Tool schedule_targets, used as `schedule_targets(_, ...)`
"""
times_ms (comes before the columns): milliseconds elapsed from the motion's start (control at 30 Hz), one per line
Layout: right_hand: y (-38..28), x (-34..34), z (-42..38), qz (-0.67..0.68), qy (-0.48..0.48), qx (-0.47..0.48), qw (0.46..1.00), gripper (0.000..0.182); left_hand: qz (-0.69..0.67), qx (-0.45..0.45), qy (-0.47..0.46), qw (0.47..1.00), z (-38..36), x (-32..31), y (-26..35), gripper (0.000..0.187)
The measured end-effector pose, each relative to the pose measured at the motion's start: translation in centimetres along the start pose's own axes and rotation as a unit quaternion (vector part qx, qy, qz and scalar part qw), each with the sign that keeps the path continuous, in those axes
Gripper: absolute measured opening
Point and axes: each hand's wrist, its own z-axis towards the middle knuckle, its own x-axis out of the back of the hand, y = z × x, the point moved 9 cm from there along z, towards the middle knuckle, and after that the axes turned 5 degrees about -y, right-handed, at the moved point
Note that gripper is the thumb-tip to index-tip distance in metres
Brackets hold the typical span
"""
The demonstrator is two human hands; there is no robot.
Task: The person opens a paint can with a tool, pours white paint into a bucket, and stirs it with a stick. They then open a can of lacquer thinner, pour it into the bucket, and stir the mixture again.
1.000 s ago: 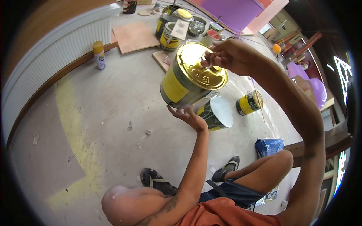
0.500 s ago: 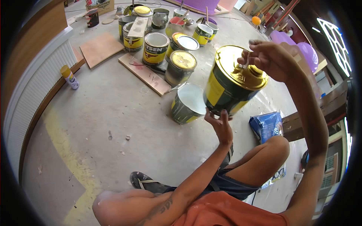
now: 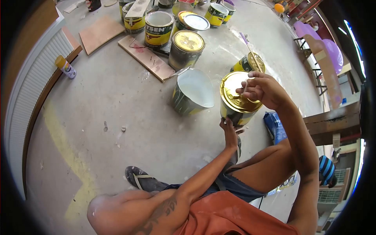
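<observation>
A dark green and yellow paint can (image 3: 235,111) with a shiny gold lid is off the floor, slightly tilted. My left hand (image 3: 231,131) grips its lower edge from below. Over the lid, my right hand (image 3: 266,90) has curled fingers with a thin pale thing between them; whether this is the can's handle I cannot make out. Just left stands an open paint can (image 3: 192,96), whitish inside. Behind the held can is another gold-lidded can (image 3: 247,62), with a thin stick (image 3: 252,51) across or behind it.
Several paint cans (image 3: 158,33) stand at the back, some lidded, beside a wooden board (image 3: 147,58) and a square panel (image 3: 101,33). A yellow-capped spray can (image 3: 65,67) stands by the ribbed panel at left. A blue bag (image 3: 275,127) lies near my right knee.
The held can has moved lower and farther from me, and both hands have gone with it. A gold-lidded can behind it has come into view. My view has shifted slightly.
</observation>
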Motion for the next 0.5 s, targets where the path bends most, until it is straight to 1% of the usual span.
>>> schedule_targets(67, 0.3, -0.5, 1.5, -0.002, -0.023, -0.003, 1.0, 0.032, -0.041, -0.003, -0.025, 0.999, 1.5, 0.4, -0.6, 0.092)
schedule_targets(133, 1.0, -1.4, 2.8, -0.016, -0.06, -0.012, 0.998, 0.032, -0.053, -0.005, -0.029, 0.998, 2.1, 0.4, -1.1, 0.092)
schedule_targets(200, 1.2, -1.7, 3.5, -0.021, -0.065, -0.019, 0.997, 0.031, -0.067, -0.011, -0.035, 0.997, 2.9, 0.5, -1.1, 0.092)
schedule_targets(267, 1.2, -1.5, 3.6, -0.057, -0.033, -0.036, 0.997, 0.028, -0.073, -0.005, -0.058, 0.996, 3.4, 0.4, -1.4, 0.092)
schedule_targets(300, 1.4, -1.5, 3.6, -0.056, -0.033, -0.036, 0.997, 0.028, -0.073, -0.006, -0.057, 0.996, 3.6, 0.6, -1.7, 0.092)
schedule_targets(367, 1.6, -1.1, 3.6, -0.054, -0.014, -0.035, 0.998, 0.022, -0.09, 0.015, -0.078, 0.993, 3.9, 0.1, -2.9, 0.09)
schedule_targets(500, 1.8, -1.1, 3.0, -0.067, -0.022, -0.036, 0.997, 0.021, -0.102, 0.031, -0.074, 0.992, 2.6, -1.6, -3.6, 0.087)
